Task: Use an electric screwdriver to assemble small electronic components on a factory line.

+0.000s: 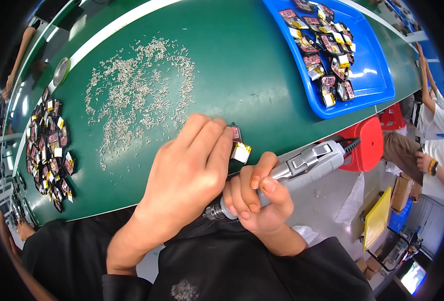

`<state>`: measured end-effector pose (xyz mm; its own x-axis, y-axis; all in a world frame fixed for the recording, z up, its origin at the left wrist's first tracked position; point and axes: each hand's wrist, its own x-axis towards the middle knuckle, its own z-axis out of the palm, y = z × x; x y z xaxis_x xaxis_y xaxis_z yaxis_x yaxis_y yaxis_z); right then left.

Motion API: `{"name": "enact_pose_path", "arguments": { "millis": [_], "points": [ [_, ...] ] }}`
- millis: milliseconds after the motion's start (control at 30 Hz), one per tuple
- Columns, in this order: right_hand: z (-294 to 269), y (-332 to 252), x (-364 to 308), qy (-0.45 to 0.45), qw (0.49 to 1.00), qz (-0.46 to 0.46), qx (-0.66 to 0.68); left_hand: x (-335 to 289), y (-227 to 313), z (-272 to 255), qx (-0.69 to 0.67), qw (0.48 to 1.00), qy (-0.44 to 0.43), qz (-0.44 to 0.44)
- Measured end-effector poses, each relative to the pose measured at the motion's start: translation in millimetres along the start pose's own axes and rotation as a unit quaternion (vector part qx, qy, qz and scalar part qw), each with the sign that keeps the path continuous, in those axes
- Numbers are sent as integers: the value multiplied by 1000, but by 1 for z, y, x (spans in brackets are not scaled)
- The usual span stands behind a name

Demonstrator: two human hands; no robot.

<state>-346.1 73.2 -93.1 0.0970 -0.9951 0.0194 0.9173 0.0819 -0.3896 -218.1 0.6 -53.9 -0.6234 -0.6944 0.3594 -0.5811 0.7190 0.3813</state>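
My left hand (184,173) is closed over the green table, its bent fingers pressed together against the left side of a small black case (236,133) with a pink-red circuit board. Whatever the fingertips pinch is hidden. A white battery pouch (240,152) with yellow tape hangs out of the case toward me. My right hand (259,195) wraps around a grey electric screwdriver (307,163) just off the table edge. Its tip end points lower left, partly behind my left wrist, and its cable end points upper right. Many loose small screws (136,90) lie scattered beyond my left hand.
At the left is a pile of similar cases (49,150). A blue tray (377,85) at the far right holds several more. A round tin (61,71) sits by the far left rim. Red stools (365,145) stand beside the table, and other people (432,145) are at both sides.
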Motion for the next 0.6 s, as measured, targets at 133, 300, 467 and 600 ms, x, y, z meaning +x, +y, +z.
{"name": "enact_pose_path", "arguments": {
  "millis": [133,300,467,600],
  "points": [
    [2,4,-1,61,997,-28,-41,-2,2,7,44,997,19,53],
    [-2,3,1,62,994,-44,-83,-7,15,7,44,999,7,21],
    [6,-13,5,58,995,-13,-84,-12,10,12,82,996,10,41],
    [23,-63,19,-36,987,-34,-153,-18,19,7,75,997,-32,-1]
  ]
}}
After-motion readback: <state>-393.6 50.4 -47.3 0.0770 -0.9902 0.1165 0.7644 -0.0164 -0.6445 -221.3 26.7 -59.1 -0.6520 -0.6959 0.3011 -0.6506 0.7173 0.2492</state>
